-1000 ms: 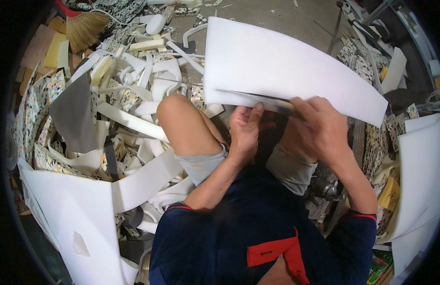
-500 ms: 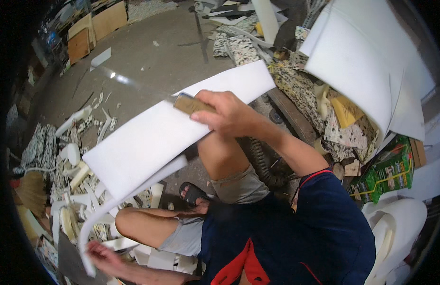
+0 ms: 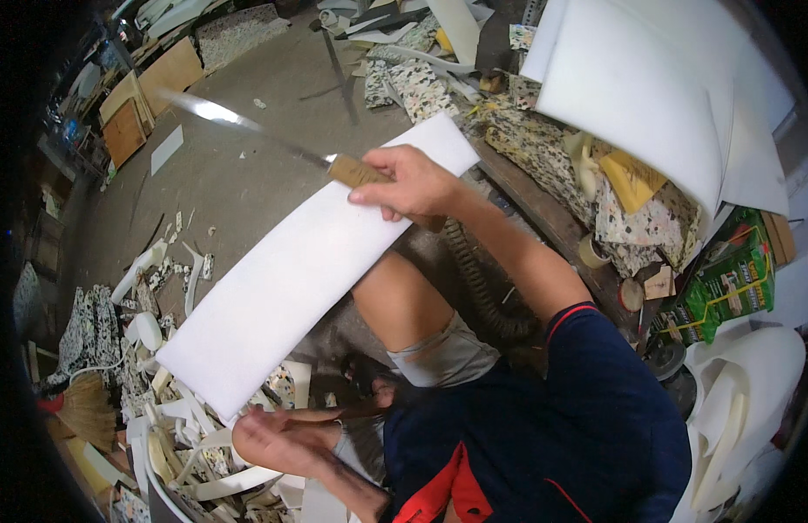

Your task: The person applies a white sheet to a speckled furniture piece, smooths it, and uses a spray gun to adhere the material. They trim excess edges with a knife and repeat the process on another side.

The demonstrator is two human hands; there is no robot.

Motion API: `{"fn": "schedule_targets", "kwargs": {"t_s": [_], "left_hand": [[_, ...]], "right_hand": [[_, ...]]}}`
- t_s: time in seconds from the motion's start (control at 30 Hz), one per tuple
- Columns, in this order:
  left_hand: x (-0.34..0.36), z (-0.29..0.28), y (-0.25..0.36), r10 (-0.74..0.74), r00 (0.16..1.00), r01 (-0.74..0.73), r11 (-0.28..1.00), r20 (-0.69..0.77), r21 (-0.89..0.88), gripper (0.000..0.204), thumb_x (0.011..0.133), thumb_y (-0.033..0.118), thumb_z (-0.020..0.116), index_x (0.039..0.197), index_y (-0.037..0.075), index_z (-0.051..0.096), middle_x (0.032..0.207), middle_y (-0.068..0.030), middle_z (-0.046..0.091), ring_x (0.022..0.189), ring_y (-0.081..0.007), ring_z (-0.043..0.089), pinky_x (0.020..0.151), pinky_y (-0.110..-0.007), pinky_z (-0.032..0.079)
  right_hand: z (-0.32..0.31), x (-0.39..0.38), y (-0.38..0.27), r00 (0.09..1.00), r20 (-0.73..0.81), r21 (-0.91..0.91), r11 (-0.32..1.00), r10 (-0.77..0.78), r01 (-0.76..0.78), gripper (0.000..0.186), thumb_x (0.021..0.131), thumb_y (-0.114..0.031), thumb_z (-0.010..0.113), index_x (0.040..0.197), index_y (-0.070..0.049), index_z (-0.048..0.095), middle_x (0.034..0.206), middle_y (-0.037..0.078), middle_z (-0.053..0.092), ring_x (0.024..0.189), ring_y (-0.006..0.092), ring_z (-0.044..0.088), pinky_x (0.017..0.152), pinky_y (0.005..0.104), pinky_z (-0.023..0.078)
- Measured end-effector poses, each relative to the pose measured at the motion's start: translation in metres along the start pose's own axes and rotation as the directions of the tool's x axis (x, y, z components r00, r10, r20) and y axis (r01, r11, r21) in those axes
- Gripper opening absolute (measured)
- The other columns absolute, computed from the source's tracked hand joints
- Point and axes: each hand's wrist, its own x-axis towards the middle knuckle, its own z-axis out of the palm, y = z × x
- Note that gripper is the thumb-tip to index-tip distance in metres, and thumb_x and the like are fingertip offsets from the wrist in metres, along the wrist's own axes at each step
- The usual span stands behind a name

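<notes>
My right hand (image 3: pixel 410 181) is wrapped round the wooden handle of a long-bladed knife (image 3: pixel 359 171). The narrow, shiny blade points to the upper left, smeared toward its tip. Under that hand a long, slightly curved white foam slab (image 3: pixel 282 266) slants across my raised knee. Whether the fingers also press on the slab, I cannot tell. My left hand (image 3: pixel 269 436) is over my other leg, close to the slab's lower left end. Motion blurs its fingers, and any contact with the foam is unclear.
Foam offcuts (image 3: pixel 238 479) heap up at the lower left, beside a straw broom (image 3: pixel 88 408). Large white foam sheets (image 3: pixel 631 96) lean at the upper right over speckled foam blocks (image 3: pixel 543 161). A ribbed hose (image 3: pixel 482 296) and a green package (image 3: pixel 726 283) are on the right.
My left hand has left the thin foam strip at the lower left and moved right, up to the slab's end. The knife has swung so more of its blade shows. The slab has tilted more steeply.
</notes>
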Motion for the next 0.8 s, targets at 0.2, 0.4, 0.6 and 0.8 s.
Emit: {"fn": "schedule_targets", "kwargs": {"t_s": [0.2, 0.4, 0.6, 0.8], "left_hand": [[-0.026, 0.063, -0.001, -0.294, 0.909, 0.39, 0.851, 0.297, -0.352, 0.043, 0.096, 0.037, 0.065, 0.123, 0.006, 0.052, 0.112, -0.0075, 0.059, 0.11, -0.0219, 0.054, 0.086, -0.049, 0.052], [-0.018, 0.078, 0.011, -0.317, 0.89, 0.413, 0.866, 0.329, -0.283, 0.065, 0.096, 0.046, 0.062, 0.144, 0.01, 0.038, 0.14, -0.0106, 0.044, 0.129, -0.0319, 0.043, 0.102, -0.054, 0.038], [-0.007, 0.105, 0.027, -0.245, 0.902, 0.372, 0.859, 0.357, -0.351, 0.035, 0.094, 0.032, 0.069, 0.116, 0.006, 0.06, 0.108, -0.0051, 0.063, 0.097, -0.016, 0.057, 0.093, -0.051, 0.047], [0.015, 0.18, 0.063, -0.112, 0.91, 0.269, 0.891, 0.398, -0.365, 0.053, 0.089, 0.021, 0.074, 0.129, -0.002, 0.048, 0.125, -0.0156, 0.054, 0.114, -0.032, 0.052, 0.092, -0.055, 0.049]], "right_hand": [[-0.024, 0.003, 0.011, 0.998, 0.048, 0.284, 0.958, -0.047, 0.031, 0.03, 0.093, -0.026, 0.069, 0.091, 0.003, 0.06, 0.067, 0.003, 0.057, 0.052, 0.0111, 0.059, 0.046, 0.0273, 0.05], [-0.067, 0.014, 0.023, 0.994, -0.104, 0.121, 0.992, -0.033, 0.046, 0.03, 0.095, -0.029, 0.066, 0.09, 0.0, 0.059, 0.068, 0.004, 0.059, 0.051, 0.0118, 0.061, 0.043, 0.0273, 0.051], [-0.087, 0.021, 0.055, 0.988, -0.132, 0.175, 0.979, -0.084, 0.107, 0.037, 0.094, -0.037, 0.066, 0.092, -0.001, 0.058, 0.07, 0.004, 0.059, 0.051, 0.0108, 0.061, 0.043, 0.0258, 0.052], [-0.112, 0.01, 0.068, 0.969, -0.244, 0.371, 0.927, 0.046, 0.05, 0.038, 0.094, -0.04, 0.065, 0.099, -0.003, 0.055, 0.074, 0.003, 0.058, 0.053, 0.0105, 0.058, 0.047, 0.0276, 0.052]]}}
